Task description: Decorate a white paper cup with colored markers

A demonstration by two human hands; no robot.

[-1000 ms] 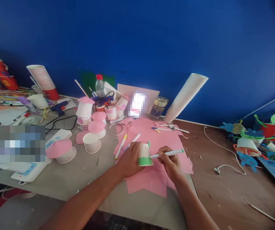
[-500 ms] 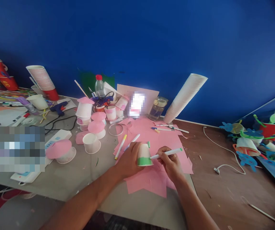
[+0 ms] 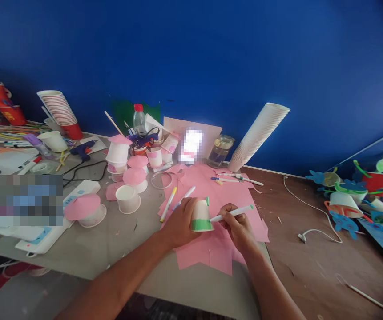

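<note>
Holding a marker (image 3: 243, 209) against the green band of an upside-down paper cup (image 3: 200, 213).

The marker's rear end sits slightly higher than in the earliest frame, while its tip stays at the right edge of the band; the small change suggests a shift of angle within the colouring rather than a move to a new part of the cup. Compared with that frame, the cup keeps its place and the green looks about the same. The left hand (image 3: 179, 226) is curled around the cup's left side, gripping it. The right hand (image 3: 237, 223) is closed in a pinch on the marker, as for writing. The cup is over the pink paper (image 3: 207, 257) on the table (image 3: 164, 278); whether it rests there or is lifted, I cannot tell.
</note>
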